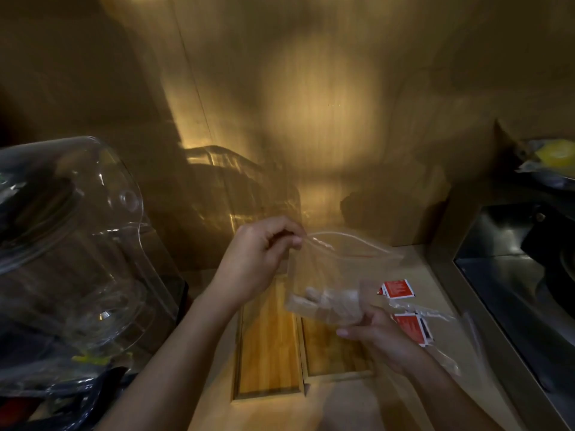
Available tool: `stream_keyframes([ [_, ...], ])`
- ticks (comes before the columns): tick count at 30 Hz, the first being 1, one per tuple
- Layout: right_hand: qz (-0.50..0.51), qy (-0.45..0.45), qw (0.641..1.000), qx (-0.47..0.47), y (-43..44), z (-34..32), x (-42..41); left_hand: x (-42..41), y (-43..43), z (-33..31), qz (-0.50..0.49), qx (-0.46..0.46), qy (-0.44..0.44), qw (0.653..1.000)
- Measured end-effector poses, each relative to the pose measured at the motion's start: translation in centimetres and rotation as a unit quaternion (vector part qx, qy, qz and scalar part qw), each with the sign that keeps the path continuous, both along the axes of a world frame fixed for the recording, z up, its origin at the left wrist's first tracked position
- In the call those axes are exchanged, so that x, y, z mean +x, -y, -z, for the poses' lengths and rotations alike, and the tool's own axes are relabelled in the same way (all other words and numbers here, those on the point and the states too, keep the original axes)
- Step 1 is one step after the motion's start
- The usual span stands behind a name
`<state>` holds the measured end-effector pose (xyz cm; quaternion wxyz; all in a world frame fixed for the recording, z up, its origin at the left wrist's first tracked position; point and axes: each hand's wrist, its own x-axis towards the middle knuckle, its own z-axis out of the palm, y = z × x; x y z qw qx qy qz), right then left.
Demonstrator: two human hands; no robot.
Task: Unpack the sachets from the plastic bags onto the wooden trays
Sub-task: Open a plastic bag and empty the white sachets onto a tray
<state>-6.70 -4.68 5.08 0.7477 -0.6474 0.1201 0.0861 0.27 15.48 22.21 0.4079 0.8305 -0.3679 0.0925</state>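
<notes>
A clear zip-top plastic bag hangs over two wooden trays. My left hand pinches the bag's top left corner at the zip. My right hand grips the bag's bottom from below, fingers showing blurred through the plastic. The left wooden tray and the right wooden tray lie side by side on the counter, both bare wood where visible. Red sachets lie loose on the counter right of the trays. More red sachets sit inside a second plastic bag beside my right wrist.
A large clear plastic dome and crumpled wrapping fill the left side. A wooden wall stands behind the counter. A metal sink borders the right, with a yellow item in plastic on the ledge above it.
</notes>
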Motion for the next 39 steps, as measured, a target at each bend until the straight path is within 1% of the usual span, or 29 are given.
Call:
stream_keyframes([
  [4, 0.014, 0.023, 0.998, 0.065, -0.1, -0.1, -0.3, 0.5, 0.6, 0.5, -0.013, -0.095, -0.11, 0.989],
  [7, 0.029, -0.002, 0.991, 0.13, -0.1, 0.4, -0.8, 1.5, 1.1, 2.3, -0.038, -0.188, -0.214, 0.958],
  [9, 0.027, -0.038, 0.988, 0.148, -0.2, 0.8, -1.4, 2.2, 1.4, 4.0, -0.073, -0.246, -0.28, 0.925],
  [11, 0.031, -0.085, 0.983, 0.161, -0.3, 1.5, -1.8, 2.8, 1.7, 6.4, -0.11, -0.27, -0.354, 0.889],
  [13, 0.041, -0.126, 0.978, 0.159, -0.4, 2.5, -2.3, 3.1, 1.8, 9.7, -0.114, -0.268, -0.463, 0.837],
  [15, 0.047, -0.163, 0.973, 0.156, -0.6, 3.8, -2.7, 2.9, 1.7, 13.3, -0.091, -0.236, -0.567, 0.784],
  [17, 0.053, -0.198, 0.967, 0.151, -0.8, 4.9, -3.0, 2.3, 1.5, 16.6, -0.095, -0.231, -0.634, 0.732],
  [18, 0.057, -0.214, 0.964, 0.144, -0.9, 5.2, -3.1, 1.9, 1.4, 17.8, -0.105, -0.241, -0.653, 0.711],
  [19, 0.06, -0.23, 0.962, 0.136, -0.9, 5.6, -3.1, 1.7, 1.3, 19.0, -0.11, -0.246, -0.665, 0.697],
  [20, 0.063, -0.243, 0.96, 0.125, -1.0, 5.9, -3.1, 1.4, 1.2, 19.9, -0.111, -0.241, -0.666, 0.697],
  [22, 0.067, -0.269, 0.955, 0.102, -1.1, 6.5, -3.1, 1.1, 1.2, 21.3, -0.108, -0.225, -0.662, 0.707],
  [24, 0.078, -0.295, 0.948, 0.093, -1.2, 7.3, -3.0, 0.8, 1.3, 22.0, -0.155, -0.188, -0.65, 0.72],
  [25, 0.086, -0.304, 0.944, 0.097, -1.3, 7.5, -3.1, 0.6, 1.4, 22.2, -0.183, -0.162, -0.636, 0.732],
  [27, 0.103, -0.311, 0.939, 0.109, -1.3, 8.1, -3.1, 0.0, 1.5, 22.2, -0.217, -0.094, -0.595, 0.768],
  [28, 0.107, -0.313, 0.937, 0.11, -1.3, 8.3, -3.2, -0.3, 1.3, 22.6, -0.232, -0.075, -0.578, 0.779],
  [29, 0.109, -0.314, 0.936, 0.111, -1.3, 8.4, -3.3, -0.7, 1.2, 22.9, -0.245, -0.064, -0.571, 0.781],
  [31, 0.118, -0.315, 0.936, 0.107, -1.2, 8.4, -3.4, -1.7, 0.6, 23.3, -0.246, -0.021, -0.597, 0.763],
  [34, 0.122, -0.33, 0.93, 0.109, -1.0, 8.3, -3.4, -3.3, 0.3, 23.2, -0.191, 0.107, -0.666, 0.713],
  [35, 0.114, -0.337, 0.927, 0.119, -0.9, 8.1, -3.3, -3.6, 0.4, 23.4, -0.182, 0.125, -0.678, 0.702],
  [37, 0.095, -0.348, 0.923, 0.136, -0.9, 8.0, -3.2, -4.3, 0.5, 24.4, -0.186, 0.1, -0.697, 0.685],
  [38, 0.089, -0.351, 0.922, 0.137, -0.9, 8.1, -3.1, -4.6, 0.6, 25.0, -0.195, 0.058, -0.712, 0.672],
  [39, 0.087, -0.349, 0.923, 0.135, -0.9, 8.1, -3.1, -4.8, 0.7, 25.5, -0.211, 0.01, -0.733, 0.647],
])
